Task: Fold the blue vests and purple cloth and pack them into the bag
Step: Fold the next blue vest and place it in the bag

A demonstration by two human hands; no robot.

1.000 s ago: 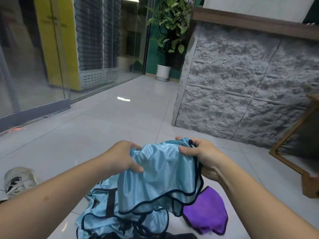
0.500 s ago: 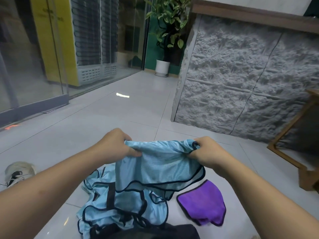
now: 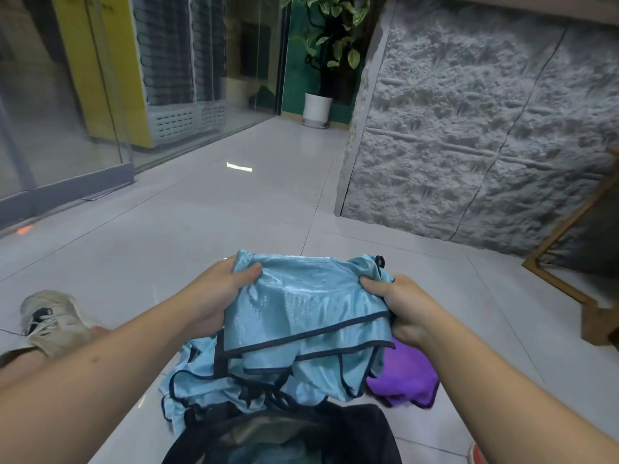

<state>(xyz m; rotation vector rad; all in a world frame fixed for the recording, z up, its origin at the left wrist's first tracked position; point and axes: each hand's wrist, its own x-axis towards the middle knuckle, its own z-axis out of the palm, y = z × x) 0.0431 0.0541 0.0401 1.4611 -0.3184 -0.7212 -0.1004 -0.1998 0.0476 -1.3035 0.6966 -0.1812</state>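
Now the fold is under way on one vest: it hangs in the air over the floor, doubled over, dark trim showing along its lower edges. The left hand pinches its top corner at 10 o'clock, thumb over the fabric; the right hand grips the opposite side at 3 o'clock, fingers curled into it. More blue vests lie heaped beneath, the purple cloth at 4 o'clock of them, the open black bag nearest the person. Next, I judge, the hands should meet to halve it again, then lower it into the bag.
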